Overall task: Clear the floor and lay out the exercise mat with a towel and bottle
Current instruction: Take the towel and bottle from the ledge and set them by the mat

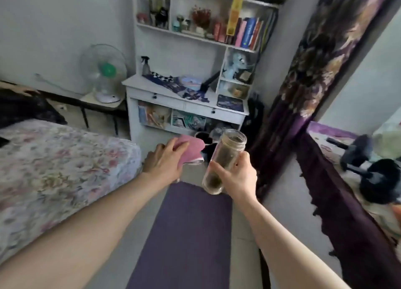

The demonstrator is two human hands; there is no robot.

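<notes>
At the left edge of the frame a bed (54,165) with a floral cover runs out of view at the left and bottom. Above it, in the upper left, a table fan (104,71) with a green hub stands on a small side table (102,103).

The left hand (165,158), just left of centre, is closed on a pink towel (192,150); its fingers wrap over the cloth's near edge and cover part of it, so the towel's full shape is hard to make out. The towel hangs in the air beyond the far end of the mat.

A purple exercise mat (186,234) lies unrolled on the pale floor (243,234), its long axis running from the bottom edge of the frame, where it is cut off, up toward the centre.

Behind the hands, at centre top, stands a white desk with a shelf unit (195,39) holding books and small ornaments too blurred to name.

The right hand (236,176) grips a clear glass bottle (223,163) around its lower half, above the mat's far right corner. The bottle has no lid; its long axis tilts, with the open mouth pointing up and to the right and the base down and to the left. Something dark sits at the bottom, unclear.

To the right, a dark purple patterned curtain (314,82) crosses diagonally. In the lower right, black dumbbells (368,171) lie blurred.
</notes>
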